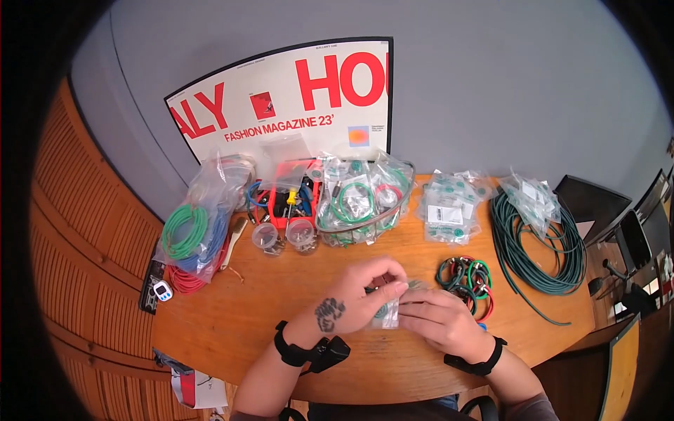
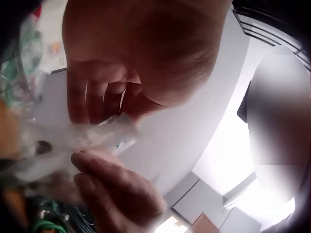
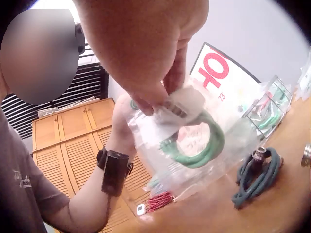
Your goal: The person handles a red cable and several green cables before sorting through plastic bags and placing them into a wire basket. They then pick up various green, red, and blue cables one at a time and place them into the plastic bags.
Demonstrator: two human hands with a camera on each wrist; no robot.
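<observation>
Both hands meet over the front of the table at a clear plastic bag (image 3: 146, 141). Inside it lies a coiled green cable (image 3: 214, 145), along with a white label carrying a barcode. My left hand (image 1: 368, 291) holds the bag's upper edge, its fingers bent behind the plastic in the left wrist view. Opposite it, my right hand (image 1: 442, 316) pinches the bag between thumb and fingers. Just beyond the right hand sits a bundle of short black, green and red cables (image 1: 467, 281). A dark green coiled cable with a metal connector (image 3: 255, 177) lies below the bag in the right wrist view.
A wire basket of bagged cables (image 1: 365, 203), a red bin (image 1: 281, 196) with a yellow screwdriver and two clear cups (image 1: 265, 237) line the back. Bagged coils (image 1: 193, 231) lie left. Flat bags (image 1: 449, 207) and a big dark green cable coil (image 1: 537, 245) occupy the right.
</observation>
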